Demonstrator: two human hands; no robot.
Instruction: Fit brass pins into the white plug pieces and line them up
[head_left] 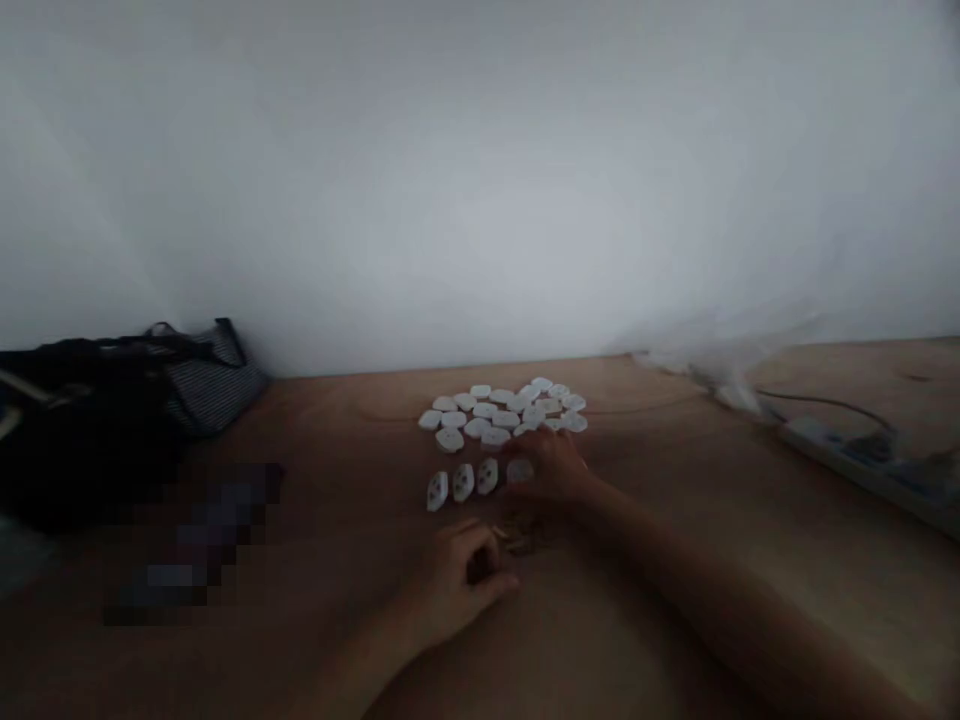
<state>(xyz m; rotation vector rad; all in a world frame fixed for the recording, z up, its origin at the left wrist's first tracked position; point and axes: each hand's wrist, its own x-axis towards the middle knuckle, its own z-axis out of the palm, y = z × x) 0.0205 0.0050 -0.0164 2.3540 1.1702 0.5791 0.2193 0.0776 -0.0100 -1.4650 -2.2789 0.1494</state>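
My right hand (551,462) reaches over the table, its fingers curled around a white plastic piece (519,471) at the right end of a short row. Three similar white pieces with dark marks, such as this one (463,483), sit side by side left of it. Closer to me, my left hand (469,570) hovers with bent fingers and the thumb apart, nothing visible in its grasp. Beside its fingertips lies a small pile of thin brownish bits (525,535), too blurred to name. Behind both hands is a cluster of several flat white pieces (484,411).
A black bag (82,420) with a mesh side stands on the left, near a blurred-out dark object (199,545). At right lie a power strip (862,465) with a cable and a clear plastic bag (724,365). A pale wall (480,200) closes off the table's back edge.
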